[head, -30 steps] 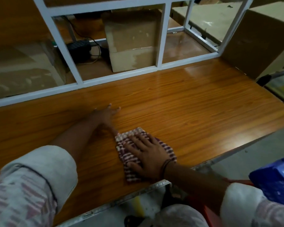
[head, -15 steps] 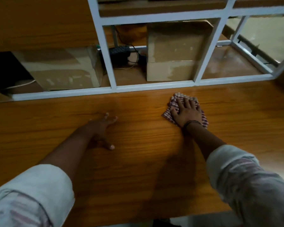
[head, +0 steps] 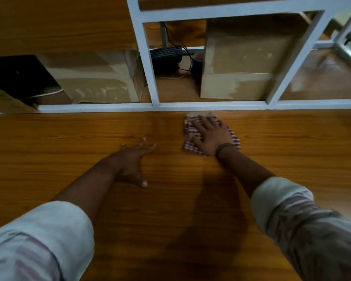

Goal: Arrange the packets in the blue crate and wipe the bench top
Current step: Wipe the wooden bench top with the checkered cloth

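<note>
Since half a second ago the right hand has pushed the cloth a little farther from the body, so its far edge now lies just beside the white frame rail; the left hand has stayed planted where it was.

At far left, behind the rail, a dark box [head: 18,76] sits next to a cardboard carton [head: 101,78]. On the wooden bench top [head: 59,142] the left hand [head: 133,159] lies palm down, fingers spread apart, thumb turned toward the body, gripping nothing. Behind the white metal frame [head: 150,78], a black device [head: 166,57] with trailing cables sits between the cartons. To the right, the right hand [head: 211,134], a dark band at its wrist, presses flat with splayed fingers on the checked red-and-white cloth [head: 190,134], which lies crumpled on the bench top close to the rail. Behind it stands a taller cardboard box [head: 241,61]. The blue crate and packets are out of view.
</note>
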Tool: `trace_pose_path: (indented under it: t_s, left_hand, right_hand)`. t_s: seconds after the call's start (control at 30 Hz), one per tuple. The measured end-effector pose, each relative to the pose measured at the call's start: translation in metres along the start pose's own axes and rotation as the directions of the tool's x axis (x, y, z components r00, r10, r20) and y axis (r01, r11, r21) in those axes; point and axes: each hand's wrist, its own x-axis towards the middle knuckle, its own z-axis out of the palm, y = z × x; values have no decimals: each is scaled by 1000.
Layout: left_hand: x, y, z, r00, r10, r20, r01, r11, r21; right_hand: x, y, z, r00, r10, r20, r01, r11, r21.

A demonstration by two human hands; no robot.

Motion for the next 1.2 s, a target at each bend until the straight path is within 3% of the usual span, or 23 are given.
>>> trace_pose_path:
  t_s: [0.07, 0.17, 0.23, 0.37, 0.43, 0.47, 0.53, 0.6, 0.63, 0.87, 0.97, 1.0, 1.07, 1.13, 1.2]
  left_hand:
    - [-2, 4, -3, 1000, -12, 8, 12, 1000, -1]
    - [6, -2, -1, 1000, -5, 24, 5, 1000, 6]
    - [10, -6, 0, 1000, -6, 24, 5, 1000, 15]
    - [12, -7, -1, 999, 11, 38, -13, 998, 59]
    - [10, -7, -1, 999, 6, 39, -9, 997, 76]
    - [9, -5, -2, 999, 2, 35, -5, 996, 85]
    - [7, -4, -2, 1000, -2, 26, -1, 996, 85]
    - [8, -8, 1, 1000, -7, 16, 6, 998, 57]
    - [7, -11, 3, 1000, -19, 13, 18, 999, 46]
    - [-24, -35, 20, 996, -8, 89, -10, 980, 197]
    - [-48, -76, 32, 997, -4, 82, -13, 979, 205]
    - [-57, -91, 36, 996, -8, 83, -6, 986, 168]
    - [-73, -122, 42, 996, -23, 82, 13, 993, 119]
    - [-86, -146, 46, 997, -34, 74, 24, 992, 127]
    - [-97, -159, 48, 998, -34, 57, 25, 988, 150]
  right_hand:
    - [5, 23, -3, 990, 140, -3, -140, 990, 1]
    - [2, 9, -4, 985, 171, 3, -171, 985, 6]
    - [-16, -18, 0, 997, 77, 17, -77, 997, 1]
    - [-93, -69, 14, 942, -329, 65, 330, 944, -3]
    - [-108, -57, 17, 936, -350, 41, 351, 936, -19]
    - [-105, -44, 17, 961, -277, 19, 278, 960, -41]
    - [-94, -20, 9, 1000, 4, 22, -3, 998, -56]
    - [-88, -21, 6, 973, 232, 6, -232, 972, -27]
    - [-89, -35, 7, 966, 257, 1, -257, 966, -26]
    - [-189, -227, 27, 992, -113, 51, 111, 993, 38]
    - [-232, -253, 36, 980, -195, 39, 195, 981, 10]
    - [-238, -246, 37, 986, -166, 16, 166, 986, -2]
    - [-245, -221, 36, 999, 31, -23, -31, 999, -18]
    - [-246, -199, 33, 954, 297, -43, -298, 954, -25]
    - [-243, -203, 31, 889, 457, -33, -458, 889, -15]
